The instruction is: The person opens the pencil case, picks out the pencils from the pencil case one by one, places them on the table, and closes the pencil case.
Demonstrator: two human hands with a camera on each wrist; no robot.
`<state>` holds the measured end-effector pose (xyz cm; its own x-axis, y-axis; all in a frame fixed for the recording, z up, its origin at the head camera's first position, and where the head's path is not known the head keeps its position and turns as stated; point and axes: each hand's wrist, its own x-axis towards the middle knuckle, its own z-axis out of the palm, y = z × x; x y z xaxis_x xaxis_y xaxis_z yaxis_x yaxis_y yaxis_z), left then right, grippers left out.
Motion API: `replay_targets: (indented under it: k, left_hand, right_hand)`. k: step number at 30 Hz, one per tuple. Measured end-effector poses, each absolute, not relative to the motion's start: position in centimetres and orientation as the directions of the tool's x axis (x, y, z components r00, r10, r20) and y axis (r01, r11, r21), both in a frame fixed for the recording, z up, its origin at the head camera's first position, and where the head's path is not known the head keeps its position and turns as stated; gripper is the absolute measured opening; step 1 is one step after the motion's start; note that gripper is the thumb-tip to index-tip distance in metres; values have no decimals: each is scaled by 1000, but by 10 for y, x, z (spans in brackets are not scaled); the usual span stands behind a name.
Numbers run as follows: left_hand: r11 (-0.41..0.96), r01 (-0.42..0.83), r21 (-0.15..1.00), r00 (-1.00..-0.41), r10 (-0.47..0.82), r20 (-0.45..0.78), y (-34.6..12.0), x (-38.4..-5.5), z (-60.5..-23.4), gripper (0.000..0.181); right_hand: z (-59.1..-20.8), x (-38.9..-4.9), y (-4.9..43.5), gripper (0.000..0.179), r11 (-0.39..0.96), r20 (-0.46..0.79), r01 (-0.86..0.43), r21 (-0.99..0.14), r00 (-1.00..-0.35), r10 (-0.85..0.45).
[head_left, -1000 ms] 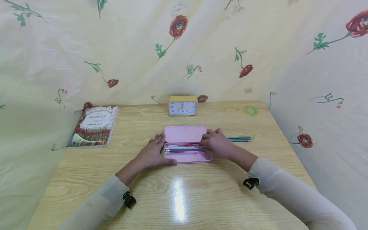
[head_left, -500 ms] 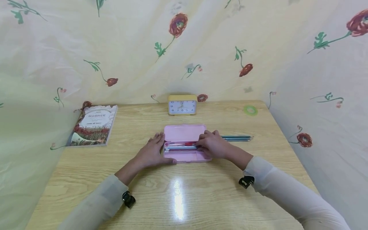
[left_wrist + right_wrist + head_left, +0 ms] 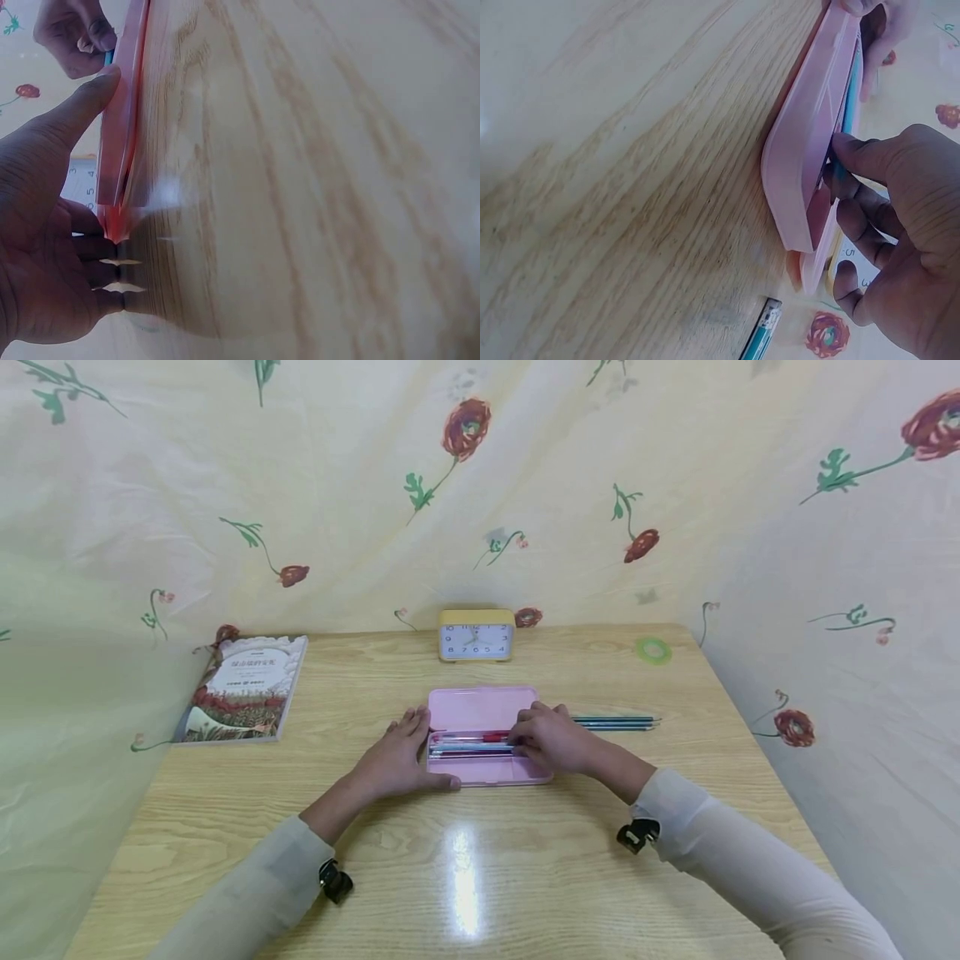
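Note:
A pink pencil case (image 3: pixel 483 708) lies with its lid folded back on the table. Inside it, a red pen (image 3: pixel 495 737) and several pencils (image 3: pixel 468 748) lie lengthwise. My left hand (image 3: pixel 401 758) braces the left end, thumb along the front edge and fingers straight at the side. Over the right part of the case, my right hand (image 3: pixel 558 742) pinches a teal pencil (image 3: pixel 850 94) between thumb and forefinger, as the right wrist view shows. The pencil's right end is hidden by that hand. Several green pencils (image 3: pixel 618 723) lie on the table just beyond the right hand.
A yellow alarm clock (image 3: pixel 476 637) stands behind the case. At the back left lies a book (image 3: pixel 247 689), and at the back right a green tape roll (image 3: pixel 654 650). Floral cloth (image 3: pixel 360 485) hangs round the wooden table (image 3: pixel 390 877).
My right hand has shifted slightly left along the pencil case, so more of the green pencils on the table show. My left hand stays where it was.

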<state>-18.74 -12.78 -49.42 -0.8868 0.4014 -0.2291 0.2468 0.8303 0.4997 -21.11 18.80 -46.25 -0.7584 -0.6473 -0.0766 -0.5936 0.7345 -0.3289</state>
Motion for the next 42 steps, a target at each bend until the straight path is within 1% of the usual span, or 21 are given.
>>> replay_targets:
  k: [4, 12, 18, 23, 25, 32, 38, 42]
  left_hand:
    - [829, 247, 502, -885, 403, -231, -128, -187, -495, 141]
    - [835, 251, 489, -886, 401, -231, -127, -188, -494, 141]
    - [833, 255, 491, -887, 404, -224, -128, -188, -493, 141]
    - [833, 251, 492, -886, 402, -229, -127, -188, -494, 141]
    - [834, 250, 492, -888, 401, -227, -127, -188, -494, 141]
    - [834, 256, 488, -887, 404, -225, -127, -188, -493, 141]
    - [832, 250, 495, -887, 401, -228, -126, -186, -491, 140]
    - [831, 250, 496, -889, 400, -222, -126, -186, -491, 140]
  right_hand:
    - [-462, -211, 185, 14, 728, -52, -607, -318, -756, -653]
    - [-461, -210, 170, 13, 715, 2, -652, -253, -739, -673]
    - [-459, -210, 157, 12, 693, 40, -708, -138, -703, -710]
    - [-464, -211, 155, 14, 693, 61, -718, -64, -696, -715]
    - [-466, -211, 156, 15, 687, 86, -725, -42, -688, -720]
    - [-464, -207, 163, 12, 655, 226, -753, 64, -628, -744]
    - [-462, -205, 178, 14, 671, 308, -738, 74, -623, -719]
    - [-460, -206, 192, 14, 681, 340, -729, 72, -624, -704]
